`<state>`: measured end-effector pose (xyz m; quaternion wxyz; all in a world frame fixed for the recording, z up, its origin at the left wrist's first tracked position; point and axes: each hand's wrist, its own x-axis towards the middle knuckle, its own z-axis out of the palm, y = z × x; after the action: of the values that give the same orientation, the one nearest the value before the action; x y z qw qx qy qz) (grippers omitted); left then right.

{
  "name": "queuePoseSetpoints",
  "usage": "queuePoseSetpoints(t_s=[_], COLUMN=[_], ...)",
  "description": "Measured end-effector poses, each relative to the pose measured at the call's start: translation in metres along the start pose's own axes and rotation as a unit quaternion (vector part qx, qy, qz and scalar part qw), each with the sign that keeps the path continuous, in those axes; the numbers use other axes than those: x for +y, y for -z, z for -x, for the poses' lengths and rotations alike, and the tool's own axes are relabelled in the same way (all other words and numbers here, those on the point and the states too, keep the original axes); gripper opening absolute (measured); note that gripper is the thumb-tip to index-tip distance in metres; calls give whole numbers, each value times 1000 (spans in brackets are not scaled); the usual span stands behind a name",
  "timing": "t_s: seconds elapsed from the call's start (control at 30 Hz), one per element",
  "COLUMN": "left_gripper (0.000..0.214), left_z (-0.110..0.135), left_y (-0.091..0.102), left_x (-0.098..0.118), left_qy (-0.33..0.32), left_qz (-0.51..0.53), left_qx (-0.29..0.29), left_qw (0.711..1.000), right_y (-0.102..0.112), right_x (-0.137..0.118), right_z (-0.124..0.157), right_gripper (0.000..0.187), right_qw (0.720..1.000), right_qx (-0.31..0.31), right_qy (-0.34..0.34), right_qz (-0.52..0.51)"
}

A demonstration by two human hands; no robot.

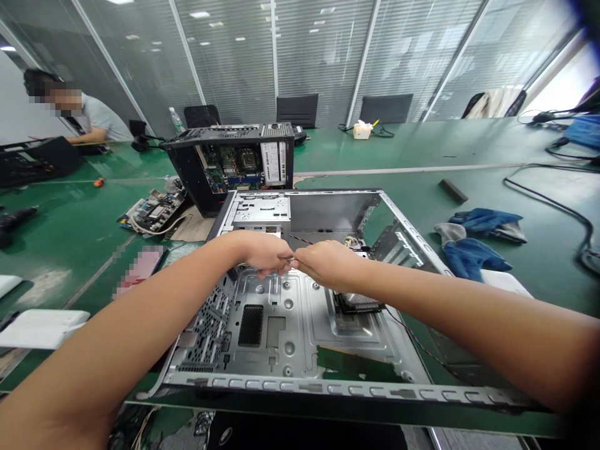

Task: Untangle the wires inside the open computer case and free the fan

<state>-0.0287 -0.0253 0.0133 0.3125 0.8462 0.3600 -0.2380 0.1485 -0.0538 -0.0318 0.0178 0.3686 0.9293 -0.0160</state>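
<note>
My left hand (262, 251) and my right hand (323, 262) meet over the middle of an open computer case (347, 389) that lies on its side. Both are closed, fingertips together on a small thin dark piece whose kind I cannot make out. A twisted red and black wire (302, 240) shows just behind the fingers. Below my right wrist a finned heatsink (360, 303) rests on the case floor, partly covered by my forearm. A green memory module (359, 364) lies flat near the case's front rim. The metal drive cage (262, 209) is beyond my left hand.
Behind stands a second computer case (229, 134), upright and open. A loose circuit board (154, 209) lies to its left. Blue gloves (473, 247) and a dark block (453, 191) are at the right, near a black cable (562, 203). A person (89, 119) sits far left.
</note>
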Motion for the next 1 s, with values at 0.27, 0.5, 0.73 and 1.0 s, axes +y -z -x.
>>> queuePoseSetpoints(t_s=[0.27,0.5,0.73,1.0], left_gripper=[28,25,26,32], left_z=[-3,-8,-7,0], left_y=[-1,-3,-2,1], left_x=[4,-1,-1,3], left_qy=[35,14,23,42], left_qz=[-46,-100,-100,-70], left_qx=[19,23,31,12], left_qw=[998,995,994,997], right_y=[9,1,-5,-6], right_x=[-2,-2,4,7], right_z=[-1,0,3,-1], right_gripper=[44,28,20,26], right_qw=[991,1000,994,989], right_qx=[-43,-4,30,50], right_qy=[-40,-8,49,88], right_qz=[-120,19,96,105])
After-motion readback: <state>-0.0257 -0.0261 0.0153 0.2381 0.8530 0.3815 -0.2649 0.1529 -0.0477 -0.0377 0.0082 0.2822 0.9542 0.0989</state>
